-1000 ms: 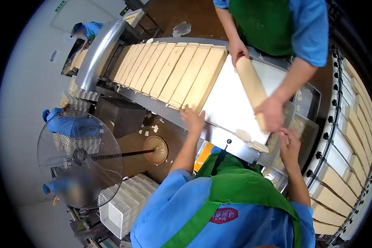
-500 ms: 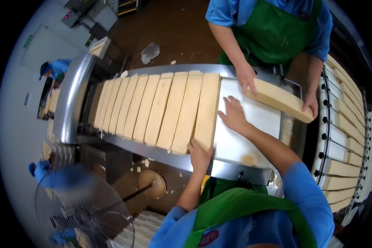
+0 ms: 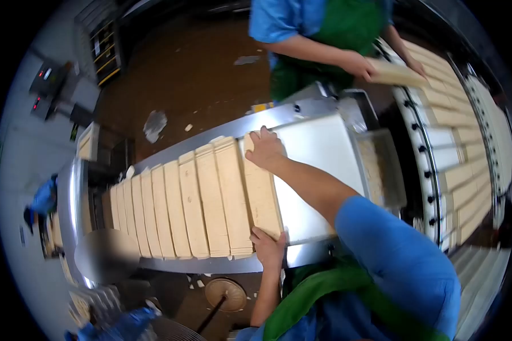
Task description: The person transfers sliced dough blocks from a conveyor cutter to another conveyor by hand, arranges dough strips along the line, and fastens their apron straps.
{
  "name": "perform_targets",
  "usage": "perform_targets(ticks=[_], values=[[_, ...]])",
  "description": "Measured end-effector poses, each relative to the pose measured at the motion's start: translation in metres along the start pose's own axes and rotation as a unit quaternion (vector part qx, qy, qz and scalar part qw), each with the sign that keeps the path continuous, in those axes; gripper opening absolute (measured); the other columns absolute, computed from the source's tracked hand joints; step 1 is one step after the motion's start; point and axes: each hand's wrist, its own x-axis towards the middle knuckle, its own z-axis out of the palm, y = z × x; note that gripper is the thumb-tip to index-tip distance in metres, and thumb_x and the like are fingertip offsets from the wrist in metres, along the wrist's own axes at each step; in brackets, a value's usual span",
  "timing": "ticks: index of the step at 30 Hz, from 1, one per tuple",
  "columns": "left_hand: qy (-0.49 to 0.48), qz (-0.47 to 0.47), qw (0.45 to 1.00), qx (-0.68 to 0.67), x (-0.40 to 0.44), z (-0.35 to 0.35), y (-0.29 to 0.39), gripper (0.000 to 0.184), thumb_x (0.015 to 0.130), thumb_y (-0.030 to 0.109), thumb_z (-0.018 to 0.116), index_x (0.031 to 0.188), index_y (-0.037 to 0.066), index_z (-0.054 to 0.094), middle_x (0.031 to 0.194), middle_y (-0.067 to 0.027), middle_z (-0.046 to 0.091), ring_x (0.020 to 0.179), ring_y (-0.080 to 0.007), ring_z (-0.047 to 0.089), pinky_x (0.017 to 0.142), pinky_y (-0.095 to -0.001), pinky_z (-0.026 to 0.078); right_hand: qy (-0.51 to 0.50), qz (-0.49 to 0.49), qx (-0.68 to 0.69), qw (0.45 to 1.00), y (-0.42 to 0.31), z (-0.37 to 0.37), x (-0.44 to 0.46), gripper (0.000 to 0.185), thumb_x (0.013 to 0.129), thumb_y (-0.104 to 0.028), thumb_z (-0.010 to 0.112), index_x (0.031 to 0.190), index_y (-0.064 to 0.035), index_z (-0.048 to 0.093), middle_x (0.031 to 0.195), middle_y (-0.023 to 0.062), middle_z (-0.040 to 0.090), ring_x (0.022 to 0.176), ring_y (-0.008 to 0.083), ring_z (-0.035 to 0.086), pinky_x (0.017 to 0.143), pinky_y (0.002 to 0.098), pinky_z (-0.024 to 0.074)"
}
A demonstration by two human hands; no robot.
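Observation:
A pale, flat dough-like slab [image 3: 261,193] lies at the right end of a row of similar slabs [image 3: 193,199] on the metal worktable. My left hand [image 3: 269,247] grips its near end, thumb on the right side and fingers on the left. At the far end, my right hand [image 3: 264,149] is wrapped over the slab. A narrow gap separates this slab from its neighbour at the left. To its right lies the white board surface [image 3: 318,170].
Across the table a co-worker [image 3: 324,51] holds another slab [image 3: 395,74] over a rack of slabs [image 3: 466,153]. A tray of scraps [image 3: 381,167] sits at the table's right end. A metal-hooded machine [image 3: 74,216] stands left, a round stand base [image 3: 226,294] below.
My right hand has moved from the white surface onto the slab's far end. The slab has separated from the row. The co-worker has carried the other slab away to the rack.

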Motion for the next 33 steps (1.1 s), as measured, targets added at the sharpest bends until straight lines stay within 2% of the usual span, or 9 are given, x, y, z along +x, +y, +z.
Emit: perform_targets(ticks=[5, 10, 17, 21, 23, 26, 29, 31, 33], values=[[-0.001, 0.029, 1.000, 0.010, 0.002, 0.006, -0.008, 0.093, 0.071, 0.028, 0.076, 0.135, -0.013, 0.023, 0.120, -0.0347, 0.038, 0.106, -0.0490, 0.048, 0.092, -0.0480, 0.043, 0.075, 0.003, 0.076, 0.994, 0.027, 0.011, 0.006, 0.059, 0.084, -0.045, 0.052, 0.133, -0.0131, 0.041, 0.145, 0.0151, 0.027, 0.123, 0.0380, 0.042, 0.095, 0.0448, 0.0415], [0.005, 0.048, 0.996, 0.074, 0.002, 0.017, -0.021, 0.102, 0.072, 0.046, 0.072, 0.138, -0.011, 0.019, 0.131, -0.0393, 0.030, 0.116, -0.0531, 0.042, 0.099, -0.0502, 0.039, 0.048, 0.067, 0.101, 0.991, 0.016, 0.011, 0.009, 0.072, 0.077, -0.047, 0.063, 0.135, -0.0142, 0.037, 0.144, 0.0159, 0.025, 0.118, 0.0395, 0.044, 0.087, 0.0541, 0.0419], [-0.013, -0.004, 0.996, 0.086, 0.007, 0.036, -0.010, 0.100, 0.072, 0.051, 0.070, 0.134, -0.006, 0.016, 0.120, -0.0339, 0.033, 0.104, -0.0514, 0.045, 0.084, -0.0537, 0.047, 0.015, 0.169, 0.132, 0.977, 0.066, -0.002, -0.010, 0.078, 0.071, -0.039, 0.069, 0.136, -0.0141, 0.035, 0.132, 0.0156, 0.033, 0.116, 0.0416, 0.044, 0.081, 0.0548, 0.0464], [-0.001, 0.080, 0.996, 0.037, -0.005, 0.051, 0.027, 0.092, 0.071, 0.036, 0.075, 0.132, -0.004, 0.018, 0.117, -0.0308, 0.032, 0.097, -0.0507, 0.047, 0.082, -0.0536, 0.047, 0.034, 0.280, 0.247, 0.927, 0.134, -0.025, -0.050, 0.084, 0.070, -0.030, 0.070, 0.141, -0.0115, 0.028, 0.150, 0.0127, 0.011, 0.122, 0.0514, 0.035, 0.082, 0.0597, 0.0490], [-0.014, 0.082, 0.996, -0.011, -0.011, 0.055, 0.058, 0.089, 0.070, 0.029, 0.076, 0.132, -0.002, 0.019, 0.119, -0.0308, 0.030, 0.102, -0.0491, 0.044, 0.085, -0.0531, 0.046, 0.080, 0.319, 0.268, 0.906, 0.168, -0.024, -0.058, 0.085, 0.070, -0.028, 0.070, 0.141, -0.0095, 0.028, 0.155, 0.0136, -0.002, 0.125, 0.0517, 0.034, 0.088, 0.0526, 0.0493], [0.032, 0.173, 0.984, -0.023, -0.018, 0.073, 0.090, 0.084, 0.069, 0.024, 0.077, 0.130, -0.002, 0.025, 0.121, -0.0309, 0.027, 0.111, -0.0464, 0.038, 0.090, -0.0500, 0.043, 0.169, 0.334, 0.387, 0.843, 0.230, -0.054, -0.119, 0.081, 0.068, -0.031, 0.071, 0.132, -0.0009, 0.032, 0.150, 0.0265, 0.009, 0.118, 0.0487, 0.044, 0.095, 0.0447, 0.0444], [0.021, 0.219, 0.973, -0.066, -0.034, 0.083, 0.156, 0.083, 0.068, 0.012, 0.077, 0.132, -0.004, 0.027, 0.123, -0.0314, 0.029, 0.121, -0.0449, 0.025, 0.101, -0.0432, 0.033, 0.287, 0.351, 0.395, 0.799, 0.300, -0.074, -0.176, 0.077, 0.069, -0.035, 0.068, 0.127, 0.0002, 0.032, 0.133, 0.0247, 0.031, 0.108, 0.0458, 0.052, 0.091, 0.0491, 0.0462], [0.024, 0.303, 0.946, -0.116, -0.049, 0.091, 0.201, 0.082, 0.071, 0.009, 0.075, 0.136, -0.003, 0.026, 0.130, -0.0299, 0.027, 0.125, -0.0431, 0.023, 0.104, -0.0418, 0.030, 0.396, 0.364, 0.396, 0.744, 0.356, -0.080, -0.210, 0.076, 0.072, -0.036, 0.066, 0.128, 0.0005, 0.032, 0.128, 0.0240, 0.036, 0.106, 0.0451, 0.054, 0.089, 0.0495, 0.0468], [0.013, 0.376, 0.921, -0.097, -0.059, 0.100, 0.248, 0.082, 0.072, 0.008, 0.074, 0.137, -0.002, 0.026, 0.133, -0.0281, 0.028, 0.127, -0.0417, 0.023, 0.105, -0.0421, 0.029, 0.389, 0.408, 0.402, 0.722, 0.411, -0.107, -0.251, 0.075, 0.074, -0.041, 0.064, 0.128, 0.0011, 0.033, 0.126, 0.0236, 0.038, 0.103, 0.0443, 0.056, 0.089, 0.0490, 0.0471]])
